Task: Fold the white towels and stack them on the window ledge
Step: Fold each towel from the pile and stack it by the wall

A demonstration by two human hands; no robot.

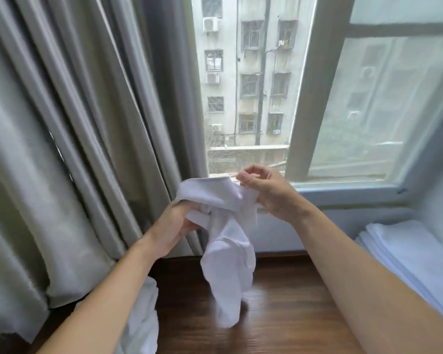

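Crumpled white cloth towel [228, 241] held mid-frame above the dark wooden window ledge [279, 302]. Left hand [174, 226] grips a bunched edge; right hand [264, 190] pinches the top corner. Long axis vertical, loose tail pointing down. Risks: pinched corner slipping, or a skewed fold from bunching. Folded white towel stack [407, 254] at right.

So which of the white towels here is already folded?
The stack of white cloth towels lying flat at the right edge. The white towel held by the left hand and right hand hangs crumpled; the white pile lower left is bunched.
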